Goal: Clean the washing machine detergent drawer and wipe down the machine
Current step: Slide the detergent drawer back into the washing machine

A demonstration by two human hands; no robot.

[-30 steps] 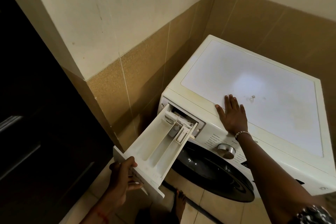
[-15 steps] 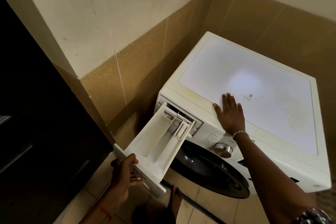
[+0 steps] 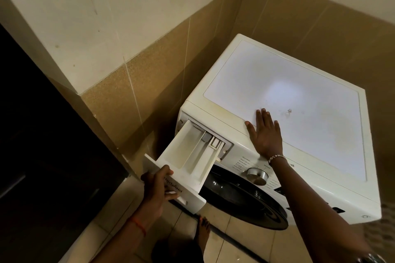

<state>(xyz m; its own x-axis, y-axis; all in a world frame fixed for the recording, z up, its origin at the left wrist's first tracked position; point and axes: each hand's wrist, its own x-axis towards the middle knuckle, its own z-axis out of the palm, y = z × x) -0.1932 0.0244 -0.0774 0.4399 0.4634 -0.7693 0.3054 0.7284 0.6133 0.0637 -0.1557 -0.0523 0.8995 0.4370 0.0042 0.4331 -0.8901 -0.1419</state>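
My feed: one head view | looks steeply down, forward-right | close above washing machine (image 3: 284, 100) corner (wide-angle) | no second view.

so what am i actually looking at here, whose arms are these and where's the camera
The camera sits on a person's head and looks forward and down, so the two arms reaching in from the bottom are that person's own. There is no robot. The white box in the tiled corner is a front-loading washing machine, with its dark round door and a silver dial. The left hand grips the front panel of the detergent drawer, which is pulled far out, showing its compartments. The right hand lies flat, fingers spread, on the front edge of the machine's top and holds nothing. A small speck of something lies on the top; I cannot tell what. A bare foot shows on the floor tiles.
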